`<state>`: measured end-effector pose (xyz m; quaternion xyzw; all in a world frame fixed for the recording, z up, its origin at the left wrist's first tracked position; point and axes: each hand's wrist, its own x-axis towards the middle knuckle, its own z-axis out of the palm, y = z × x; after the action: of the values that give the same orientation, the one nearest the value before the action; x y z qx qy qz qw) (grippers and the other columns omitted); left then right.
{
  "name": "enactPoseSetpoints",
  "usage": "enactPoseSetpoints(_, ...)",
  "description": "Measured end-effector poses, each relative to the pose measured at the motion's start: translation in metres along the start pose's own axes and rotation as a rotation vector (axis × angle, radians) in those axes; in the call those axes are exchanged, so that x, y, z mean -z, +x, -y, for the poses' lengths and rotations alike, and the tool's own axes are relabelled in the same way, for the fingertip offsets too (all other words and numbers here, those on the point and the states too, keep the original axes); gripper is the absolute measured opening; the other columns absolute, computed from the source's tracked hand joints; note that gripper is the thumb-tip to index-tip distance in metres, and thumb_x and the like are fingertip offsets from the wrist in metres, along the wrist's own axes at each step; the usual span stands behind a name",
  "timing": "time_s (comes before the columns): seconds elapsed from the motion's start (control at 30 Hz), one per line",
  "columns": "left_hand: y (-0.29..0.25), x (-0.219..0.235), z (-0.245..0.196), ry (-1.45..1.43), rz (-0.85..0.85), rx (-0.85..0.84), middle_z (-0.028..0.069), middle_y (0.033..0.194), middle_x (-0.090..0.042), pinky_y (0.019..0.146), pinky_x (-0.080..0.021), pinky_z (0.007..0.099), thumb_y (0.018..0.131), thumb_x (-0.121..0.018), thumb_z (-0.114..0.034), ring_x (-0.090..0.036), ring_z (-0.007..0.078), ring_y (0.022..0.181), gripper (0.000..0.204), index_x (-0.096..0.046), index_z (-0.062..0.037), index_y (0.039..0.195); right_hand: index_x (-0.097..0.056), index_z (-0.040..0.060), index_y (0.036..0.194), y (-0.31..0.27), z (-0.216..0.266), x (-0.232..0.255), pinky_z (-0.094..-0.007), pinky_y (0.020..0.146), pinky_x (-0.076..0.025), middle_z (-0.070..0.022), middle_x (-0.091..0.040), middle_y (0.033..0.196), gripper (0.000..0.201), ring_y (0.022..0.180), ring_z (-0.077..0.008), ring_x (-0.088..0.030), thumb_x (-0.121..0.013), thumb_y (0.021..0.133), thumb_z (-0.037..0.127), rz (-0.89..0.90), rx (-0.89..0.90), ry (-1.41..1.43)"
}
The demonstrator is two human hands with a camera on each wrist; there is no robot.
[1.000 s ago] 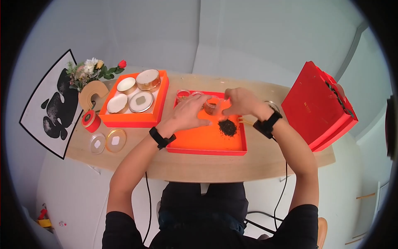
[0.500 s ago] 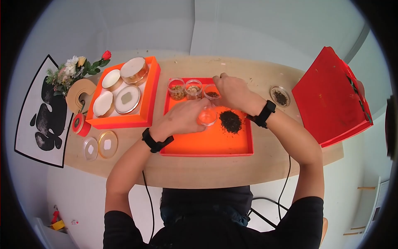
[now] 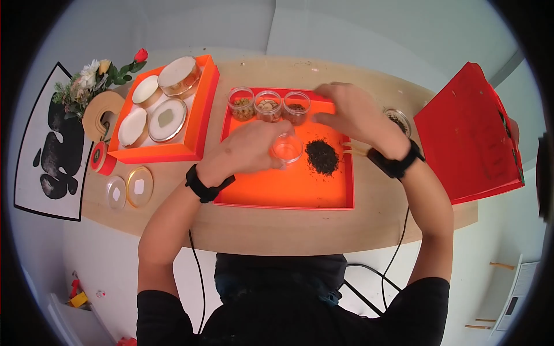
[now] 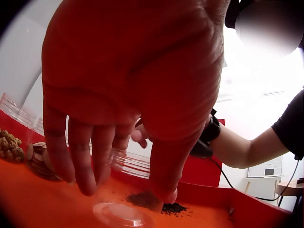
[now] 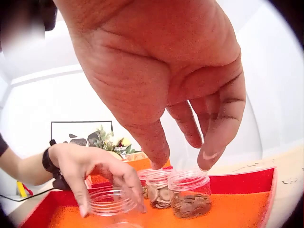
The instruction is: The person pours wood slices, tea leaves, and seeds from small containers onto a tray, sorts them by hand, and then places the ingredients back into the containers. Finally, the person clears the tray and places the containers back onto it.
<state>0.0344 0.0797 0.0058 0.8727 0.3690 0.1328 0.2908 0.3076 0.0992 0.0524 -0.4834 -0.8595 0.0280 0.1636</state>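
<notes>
In the head view my left hand [image 3: 245, 145] grips a clear, empty-looking jar [image 3: 287, 149] over the orange tray [image 3: 259, 193], left of a pile of dark loose leaves [image 3: 322, 157]. The left wrist view has this jar [image 4: 130, 164] between thumb and fingers. My right hand [image 3: 360, 118] hovers at the tray's back right, holding nothing, its fingers bent but apart. Close to it stands a jar of brown pieces [image 3: 296, 109], also in the right wrist view [image 5: 190, 199]. Beside that jar are one with pale slices [image 3: 268, 108] and one with yellowish-green pieces [image 3: 242, 106].
An orange box [image 3: 207, 124] with several lidded tins stands left of the tray, near flowers [image 3: 89, 78] and two round lids [image 3: 139, 185]. Right of the tray are a small dish with dark leaves [image 3: 398, 122] and a large red box [image 3: 467, 138].
My right hand has drawn away to the right from the jar of brown pieces. My left hand keeps its grip on the clear jar. The head view has shifted.
</notes>
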Motion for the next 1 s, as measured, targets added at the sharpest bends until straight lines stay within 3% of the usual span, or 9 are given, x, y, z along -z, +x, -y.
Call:
enactPoseSetpoints(0.03, 0.001, 0.000, 0.001, 0.018, 0.001, 0.000, 0.0184, 0.122, -0.076, 0.097, -0.057, 0.0512, 0.083, -0.094, -0.020, -0.073, 0.0422, 0.117, 0.056, -0.066, -0.0080, 0.131, -0.073, -0.0038, 0.136, -0.013, 0.001, 0.012, -0.0479, 0.091, -0.062, -0.0239, -0.080, 0.115, 0.056, 0.104, -0.0419, -0.077, -0.087, 0.094, 0.030, 0.012, 0.002, -0.004)
enactPoseSetpoints(0.1, -0.001, 0.000, -0.001, 0.029, -0.004, -0.001, 0.0181, 0.122, -0.076, 0.097, -0.057, 0.0514, 0.083, -0.095, -0.020, -0.073, 0.0422, 0.117, 0.057, -0.066, -0.0087, 0.131, -0.075, -0.0032, 0.134, -0.040, 0.005, 0.033, -0.0495, 0.091, -0.060, -0.0246, -0.079, 0.114, 0.046, 0.105, -0.0429, -0.076, -0.083, 0.097, 0.022, 0.145, -0.208, 0.049)
enactPoseSetpoints(0.2, -0.001, 0.003, -0.011, 0.104, 0.015, 0.034, 0.0177, 0.116, -0.076, 0.094, -0.058, 0.0522, 0.083, -0.095, -0.021, -0.073, 0.0397, 0.117, 0.059, -0.066, -0.0083, 0.132, -0.076, -0.0039, 0.130, -0.081, -0.006, 0.028, -0.0499, 0.090, -0.059, -0.0244, -0.078, 0.119, 0.040, 0.104, -0.0429, -0.075, -0.081, 0.096, 0.015, 0.111, -0.302, 0.092)
enactPoseSetpoints(0.3, -0.001, 0.004, -0.019, 0.127, 0.024, 0.078, 0.0181, 0.121, -0.076, 0.096, -0.057, 0.0515, 0.081, -0.095, -0.018, -0.073, 0.0410, 0.115, 0.059, -0.068, -0.0105, 0.133, -0.076, -0.0031, 0.129, -0.109, -0.014, 0.015, -0.0501, 0.089, -0.058, -0.0229, -0.078, 0.116, 0.038, 0.104, -0.0420, -0.074, -0.082, 0.094, 0.012, 0.067, -0.288, 0.055)
enactPoseSetpoints(0.37, 0.000, 0.006, -0.026, 0.150, 0.040, 0.145, 0.0186, 0.114, -0.077, 0.093, -0.058, 0.0512, 0.081, -0.094, -0.014, -0.074, 0.0400, 0.110, 0.056, -0.070, -0.0092, 0.131, -0.076, -0.0022, 0.126, -0.117, -0.024, 0.005, -0.0504, 0.089, -0.058, -0.0221, -0.078, 0.113, 0.035, 0.103, -0.0419, -0.074, -0.081, 0.094, 0.012, 0.092, -0.285, 0.072)
enactPoseSetpoints(0.63, 0.003, 0.003, -0.029, 0.288, 0.030, 0.115, 0.0178, 0.103, -0.077, 0.086, -0.058, 0.0520, 0.080, -0.092, -0.007, -0.075, 0.0406, 0.104, 0.052, -0.069, -0.0061, 0.127, -0.077, -0.0015, 0.118, -0.116, -0.029, -0.003, -0.0485, 0.084, -0.057, -0.0208, -0.077, 0.106, 0.025, 0.095, -0.0417, -0.073, -0.080, 0.096, 0.009, 0.139, -0.238, 0.037)
enactPoseSetpoints(0.7, 0.000, 0.002, -0.025, 0.279, 0.022, 0.088, 0.0179, 0.102, -0.077, 0.086, -0.058, 0.0526, 0.081, -0.092, -0.007, -0.075, 0.0411, 0.102, 0.051, -0.068, -0.0054, 0.126, -0.076, 0.0000, 0.112, -0.113, -0.017, 0.008, -0.0523, 0.084, -0.055, -0.0201, -0.074, 0.100, 0.020, 0.095, -0.0430, -0.071, -0.080, 0.096, 0.012, 0.178, -0.320, 0.053)
enactPoseSetpoints(0.93, -0.002, 0.003, -0.020, 0.248, 0.028, 0.052, 0.0191, 0.098, -0.074, 0.084, -0.057, 0.0541, 0.082, -0.092, -0.009, -0.074, 0.0427, 0.100, 0.049, -0.063, -0.0042, 0.121, -0.078, 0.0003, 0.124, -0.114, 0.020, 0.025, -0.0520, 0.079, -0.054, -0.0197, -0.070, 0.094, 0.025, 0.086, -0.0429, -0.069, -0.076, 0.102, 0.013, 0.162, -0.244, 0.065)
enactPoseSetpoints(1.0, -0.002, 0.003, -0.018, 0.258, 0.028, 0.048, 0.0192, 0.098, -0.074, 0.083, -0.057, 0.0542, 0.082, -0.092, -0.010, -0.074, 0.0427, 0.100, 0.048, -0.063, -0.0039, 0.120, -0.077, 0.0024, 0.134, -0.117, 0.023, 0.023, -0.0449, 0.077, -0.054, -0.0182, -0.072, 0.098, 0.032, 0.085, -0.0371, -0.069, -0.076, 0.105, 0.016, 0.152, -0.255, -0.011)
